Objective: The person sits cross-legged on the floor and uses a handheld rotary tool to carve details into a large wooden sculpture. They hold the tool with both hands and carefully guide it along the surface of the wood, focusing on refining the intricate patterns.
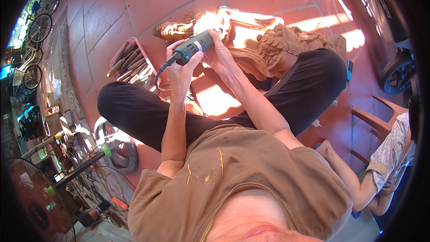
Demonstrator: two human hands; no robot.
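My left hand is closed round the rear body of a dark green corded die grinder, its cable trailing down beside my wrist. At the tool's front end, my right hand grips it. The grinder's tip is hidden behind the tool and my fingers. Just beyond my hands, a carved wooden statue lies on its side on the floor, its rounded, scale-like carving to the right. Strong sunlight washes out part of the wood. My crossed legs frame the near side of the carving.
Left of my hands stands a pink tray of chisel-like carving tools. A standing fan is at the lower left, and bicycles are at the far left. On the right are a wheel, a brown chair and another person's arm.
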